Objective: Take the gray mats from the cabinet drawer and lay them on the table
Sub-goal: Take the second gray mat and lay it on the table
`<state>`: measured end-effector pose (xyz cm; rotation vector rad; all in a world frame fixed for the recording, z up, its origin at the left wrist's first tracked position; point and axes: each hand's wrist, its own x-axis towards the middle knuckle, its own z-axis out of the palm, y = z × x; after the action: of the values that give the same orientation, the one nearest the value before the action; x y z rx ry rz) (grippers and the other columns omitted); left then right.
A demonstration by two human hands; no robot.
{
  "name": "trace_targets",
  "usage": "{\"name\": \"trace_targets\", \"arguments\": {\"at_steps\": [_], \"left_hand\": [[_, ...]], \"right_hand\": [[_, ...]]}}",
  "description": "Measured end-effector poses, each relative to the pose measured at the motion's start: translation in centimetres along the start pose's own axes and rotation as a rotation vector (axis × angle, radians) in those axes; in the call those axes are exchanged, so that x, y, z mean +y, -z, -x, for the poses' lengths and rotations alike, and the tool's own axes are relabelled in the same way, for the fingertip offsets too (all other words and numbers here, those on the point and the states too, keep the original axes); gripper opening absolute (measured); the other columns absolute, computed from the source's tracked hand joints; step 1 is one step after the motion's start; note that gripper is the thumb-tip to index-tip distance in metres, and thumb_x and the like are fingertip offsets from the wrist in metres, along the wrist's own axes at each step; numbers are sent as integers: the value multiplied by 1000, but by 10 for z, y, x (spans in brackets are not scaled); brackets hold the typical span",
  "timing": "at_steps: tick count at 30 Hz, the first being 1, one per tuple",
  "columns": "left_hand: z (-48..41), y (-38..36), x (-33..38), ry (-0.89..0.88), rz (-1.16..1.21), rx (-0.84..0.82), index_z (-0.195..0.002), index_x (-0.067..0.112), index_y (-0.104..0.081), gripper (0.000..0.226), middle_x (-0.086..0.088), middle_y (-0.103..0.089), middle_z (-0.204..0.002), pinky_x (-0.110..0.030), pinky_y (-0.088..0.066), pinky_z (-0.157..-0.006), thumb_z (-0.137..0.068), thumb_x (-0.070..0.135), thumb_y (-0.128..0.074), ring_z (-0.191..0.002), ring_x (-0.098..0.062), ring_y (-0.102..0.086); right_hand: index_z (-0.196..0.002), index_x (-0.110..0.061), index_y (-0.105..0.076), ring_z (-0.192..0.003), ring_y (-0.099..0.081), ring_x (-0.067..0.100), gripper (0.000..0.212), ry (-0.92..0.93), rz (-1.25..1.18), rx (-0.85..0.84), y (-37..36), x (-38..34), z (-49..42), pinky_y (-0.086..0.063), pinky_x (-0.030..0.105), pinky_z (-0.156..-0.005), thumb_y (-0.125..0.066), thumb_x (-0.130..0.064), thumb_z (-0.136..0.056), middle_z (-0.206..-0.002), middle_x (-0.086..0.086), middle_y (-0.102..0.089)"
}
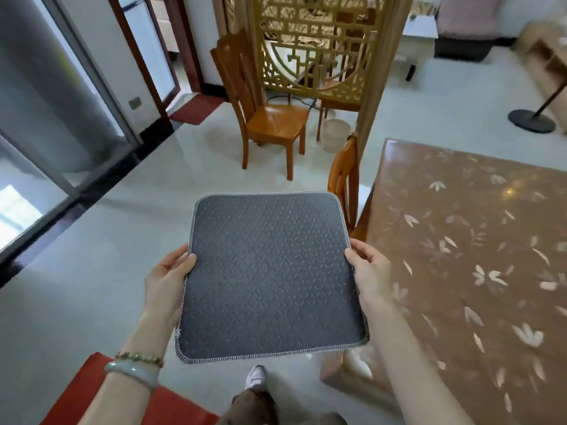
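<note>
The left hand (167,279) and right hand (369,271) each pinch a side edge of the gray mat (270,276), thumbs on top, holding it flat between them above the floor (92,256). The desk (478,259) lies just right of the right hand.

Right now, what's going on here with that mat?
A person is holding a gray mat flat with both hands, left hand on its left edge and right hand on its right edge. They stand on the tiled floor, with the mat held out over it, not over the table. The table, covered in a brown leaf-patterned cloth, is just to the right, and no mat lies on the part in view. The cabinet drawer is not in view.
</note>
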<state>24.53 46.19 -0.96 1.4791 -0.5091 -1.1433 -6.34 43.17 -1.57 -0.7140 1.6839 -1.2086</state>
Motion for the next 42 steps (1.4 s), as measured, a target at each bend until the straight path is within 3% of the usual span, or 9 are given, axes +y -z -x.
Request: {"name": "trace_targets", "arguments": {"at_steps": [4, 6, 10, 13, 15, 22, 28, 36, 42], "left_hand": [[-68, -11, 35, -6, -60, -93, -127, 8, -58, 35, -14, -65, -117, -39, -50, -91, -92, 4, -58, -91, -23, -63], [-95, -21, 45, -9, -94, -140, -127, 8, -58, 36, -15, -65, -119, -40, -50, -91, -91, 5, -58, -91, -23, -64], [-136, -41, 53, 4, -116, -232, -128, 6, -57, 36, -10, -67, -113, -26, -55, -72, -92, 6, -57, -88, -17, -65], [-167, -63, 55, 33, -130, -270, -127, 5, -57, 36, -11, -66, -117, -29, -53, -74, -92, 6, -57, -89, -17, -65], [-190, -82, 61, 34, -147, -290, -122, 8, -59, 30, -6, -68, -108, -23, -55, -67, -92, 5, -56, -81, -11, -67], [-278, -183, 91, 7, -210, -384, -123, 7, -58, 32, 1, -67, -98, -15, -55, -61, -92, 2, -57, -67, 0, -67], [-335, -285, 129, -42, -290, -511, -127, 8, -59, 36, 2, -67, -104, -22, -51, -73, -91, 4, -59, -86, -8, -65], [-367, -400, 131, -24, -365, -734, -125, 11, -60, 35, 10, -65, -92, -17, -50, -65, -91, 4, -59, -79, -4, -63], [-381, -497, 116, 84, -436, -1031, -121, 13, -59, 32, 11, -75, -77, -15, -55, -63, -92, 0, -55, -70, 0, -70]], "right_hand": [[-111, -19, -69, -94, -61, 10, 25, -9, -61, 89, -37, -15, -17, -50, 32, -89, -62, -12, -88, -108, -3, -67], [-108, -23, -70, -98, -61, 13, 23, -25, -63, 129, -48, -22, -25, -50, 36, -93, -62, -13, -88, -109, -4, -67], [-104, -24, -70, -105, -60, 20, 20, -29, -67, 221, -61, -34, -45, -48, 41, -98, -63, -14, -88, -111, -2, -66], [-110, -20, -69, -105, -59, 19, 23, -32, -59, 249, -70, -42, -67, -48, 40, -98, -62, -14, -89, -112, -2, -66], [-110, -19, -69, -104, -61, 19, 24, -33, -83, 274, -77, -45, -85, -48, 39, -97, -63, -12, -89, -112, -1, -67], [-103, -15, -71, -86, -64, 14, 24, 6, -242, 405, -94, -69, -174, -51, 24, -79, -63, -2, -85, -94, -2, -70], [-98, -20, -70, -99, -66, 24, 22, -24, -341, 528, -95, -100, -242, -51, 43, -95, -63, -3, -85, -103, 4, -71], [-101, -21, -71, -96, -67, 23, 22, -66, -386, 761, -71, -119, -273, -52, 47, -92, -64, -8, -85, -100, 2, -72], [-100, -24, -69, -98, -67, 23, 22, -85, -472, 1013, -56, -120, -280, -53, 46, -91, -63, -7, -86, -102, 3, -71]]}}
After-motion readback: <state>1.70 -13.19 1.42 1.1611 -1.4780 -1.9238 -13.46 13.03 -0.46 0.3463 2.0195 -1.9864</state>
